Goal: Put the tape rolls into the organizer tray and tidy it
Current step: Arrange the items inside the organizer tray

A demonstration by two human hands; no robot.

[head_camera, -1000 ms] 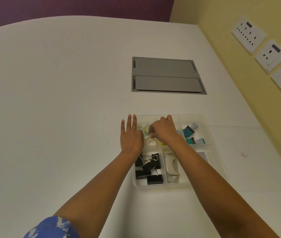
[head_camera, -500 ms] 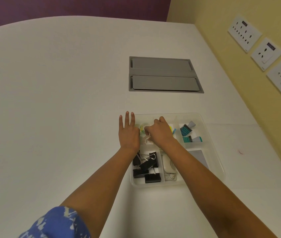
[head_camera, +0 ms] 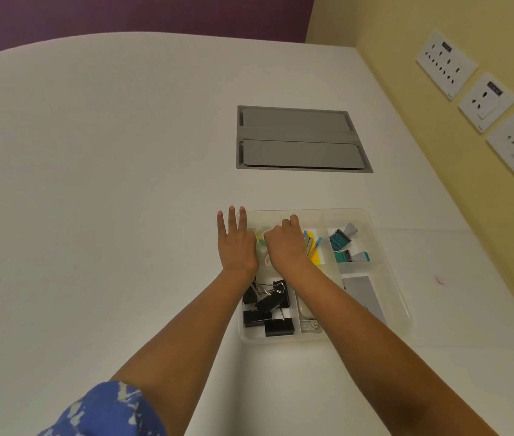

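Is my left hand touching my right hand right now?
Apart. The head view shows the left hand flat at the organizer tray edge and the right hand curled inside it, with tape rolls visible between them.

Desk (head_camera: pixel 92 184) left of tray (head_camera: pixel 403 309) bare: wide free approach. Strip between tray and hatch (head_camera: pixel 299 138) open. Right of tray, narrow desk band, then wall (head_camera: pixel 438 152) with sockets (head_camera: pixel 486 102) blocks. Tray's far-left compartment crowded: left hand (head_camera: pixel 237 247) flat over its left rim, right hand (head_camera: pixel 285 247) curled inside, tape rolls (head_camera: pixel 262 243) in slim gap between. Near-left compartment packed with binder clips (head_camera: pixel 266 309). Right forearm (head_camera: pixel 343 309) crosses tray's middle. Far-right compartment holds stamps (head_camera: pixel 342 243).
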